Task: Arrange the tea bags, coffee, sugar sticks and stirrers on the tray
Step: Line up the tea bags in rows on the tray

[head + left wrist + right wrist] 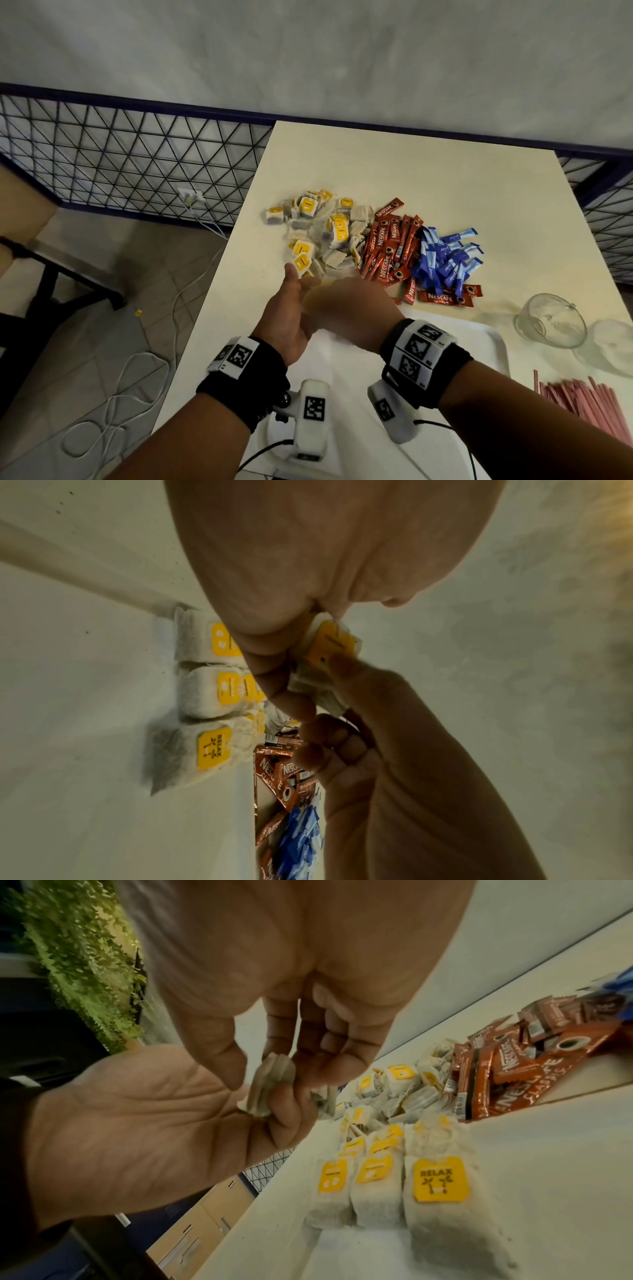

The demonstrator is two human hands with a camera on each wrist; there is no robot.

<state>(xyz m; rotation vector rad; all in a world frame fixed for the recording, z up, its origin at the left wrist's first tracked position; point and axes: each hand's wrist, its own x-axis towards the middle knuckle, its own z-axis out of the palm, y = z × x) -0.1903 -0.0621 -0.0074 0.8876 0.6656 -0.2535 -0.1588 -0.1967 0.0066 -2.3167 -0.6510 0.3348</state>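
- Two hands meet above the near edge of the white tray [493, 337], with a small stack of tea bags [270, 1088] passing between them.
- Right hand [352, 313] pinches that stack between thumb and fingertips; left hand [291, 315] lies palm up under it, fingers curling round the bags.
- Three tea bags with yellow tags [387, 1185] already lie side by side in a row on the tray, so the step in hand looks like adding to that row.
- To do it well, I judge: square the stack, tags facing up, and set it just beside the row without dragging the limp paper bags.
- Loose tea bags remain in a heap [318, 233] on the cream surface [445, 178], beside red coffee sachets [390, 250] and blue sugar sticks [445, 257].
- Pink stirrers [589, 404] lie at the right, near a clear glass cup [551, 320].
- Beyond the surface are a dark mesh fence [120, 150], a pale wall, a tiled floor and white cables [113, 404].
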